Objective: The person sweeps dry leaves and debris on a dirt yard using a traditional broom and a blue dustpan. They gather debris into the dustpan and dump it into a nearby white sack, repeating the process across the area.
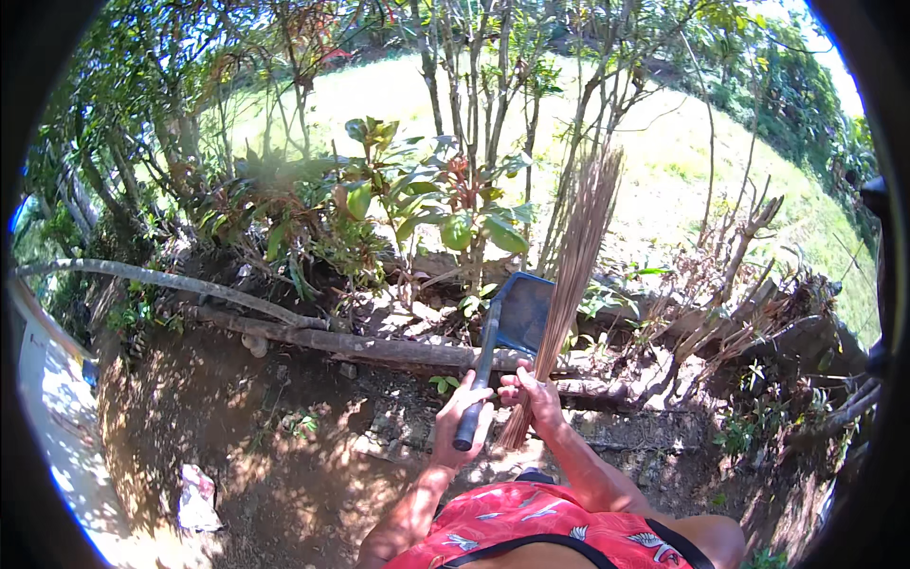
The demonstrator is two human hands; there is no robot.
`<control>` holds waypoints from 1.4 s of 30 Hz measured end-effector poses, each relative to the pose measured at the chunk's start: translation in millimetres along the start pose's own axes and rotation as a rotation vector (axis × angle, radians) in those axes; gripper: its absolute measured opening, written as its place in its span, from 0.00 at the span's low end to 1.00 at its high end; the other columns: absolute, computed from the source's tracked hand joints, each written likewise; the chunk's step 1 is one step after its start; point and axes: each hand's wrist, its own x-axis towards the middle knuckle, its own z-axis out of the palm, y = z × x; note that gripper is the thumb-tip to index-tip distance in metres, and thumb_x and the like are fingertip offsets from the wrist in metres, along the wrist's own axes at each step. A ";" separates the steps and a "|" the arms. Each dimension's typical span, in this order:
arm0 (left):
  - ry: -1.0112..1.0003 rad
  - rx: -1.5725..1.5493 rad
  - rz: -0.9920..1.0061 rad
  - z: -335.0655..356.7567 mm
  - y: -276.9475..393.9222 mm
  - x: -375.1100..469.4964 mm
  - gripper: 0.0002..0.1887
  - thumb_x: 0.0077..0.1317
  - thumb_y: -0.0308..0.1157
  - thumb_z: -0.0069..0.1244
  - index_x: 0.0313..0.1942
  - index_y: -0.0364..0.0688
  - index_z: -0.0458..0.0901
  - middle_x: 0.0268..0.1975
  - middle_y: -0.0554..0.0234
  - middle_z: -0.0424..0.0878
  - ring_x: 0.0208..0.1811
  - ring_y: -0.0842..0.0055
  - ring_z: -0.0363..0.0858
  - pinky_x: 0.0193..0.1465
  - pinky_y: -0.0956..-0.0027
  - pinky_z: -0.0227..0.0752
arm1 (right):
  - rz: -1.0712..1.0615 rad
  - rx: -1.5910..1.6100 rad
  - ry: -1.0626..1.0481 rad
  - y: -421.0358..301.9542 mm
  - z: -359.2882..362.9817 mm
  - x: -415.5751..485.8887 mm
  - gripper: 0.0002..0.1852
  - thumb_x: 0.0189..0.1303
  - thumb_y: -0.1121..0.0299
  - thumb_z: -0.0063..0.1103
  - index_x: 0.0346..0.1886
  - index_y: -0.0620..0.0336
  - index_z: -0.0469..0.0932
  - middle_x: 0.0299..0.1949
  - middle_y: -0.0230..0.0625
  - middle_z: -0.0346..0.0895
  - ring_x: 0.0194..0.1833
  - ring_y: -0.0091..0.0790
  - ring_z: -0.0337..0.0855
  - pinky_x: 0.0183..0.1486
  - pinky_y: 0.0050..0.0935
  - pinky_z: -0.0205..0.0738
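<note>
My left hand (462, 419) grips the dark handle of a long-handled dustpan (525, 307). Its blue-rimmed pan is held out ahead of me, over the log edging. In my right hand (534, 398) is a stick broom (579, 263) made of thin brown bristles bundled together. The broom's spread end points up and away from me, and its narrow end comes out below my fist. The bristles pass in front of the pan's right side and hide part of it. Both hands are close together in front of my red patterned top (540, 523).
A log (370, 348) borders the planting bed, with a bent branch (178, 282) on the left. Leafy shrubs (455, 206) and thin trunks rise beyond it. Cut woody stems (739, 249) stand right. A pale crumpled wrapper (199, 498) lies on the dirt at lower left, near a concrete strip (60, 419).
</note>
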 end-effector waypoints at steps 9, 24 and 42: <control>-0.479 -0.292 -0.332 11.1 11.3 -25.6 0.22 0.71 0.23 0.53 0.65 0.45 0.79 0.75 0.36 0.62 0.66 0.57 0.75 0.66 0.64 0.73 | -0.105 -0.105 -0.006 -7.1 11.7 45.0 0.34 0.71 0.66 0.65 0.75 0.58 0.59 0.39 0.39 0.83 0.36 0.35 0.88 0.37 0.32 0.86; -0.288 0.162 -0.326 -56.2 -1.1 -49.5 0.28 0.77 0.37 0.44 0.74 0.40 0.62 0.58 0.43 0.79 0.54 0.55 0.83 0.62 0.53 0.74 | -0.170 -0.244 -0.122 34.4 70.0 31.3 0.37 0.64 0.81 0.65 0.76 0.64 0.62 0.43 0.34 0.80 0.38 0.30 0.85 0.42 0.28 0.82; 0.270 0.281 -0.948 -207.2 -40.7 -197.2 0.26 0.75 0.54 0.53 0.59 0.42 0.76 0.28 0.59 0.83 0.25 0.74 0.86 0.27 0.67 0.77 | -0.152 -0.851 -0.246 133.6 162.3 14.1 0.15 0.62 0.68 0.71 0.47 0.60 0.75 0.28 0.28 0.77 0.24 0.19 0.76 0.24 0.23 0.69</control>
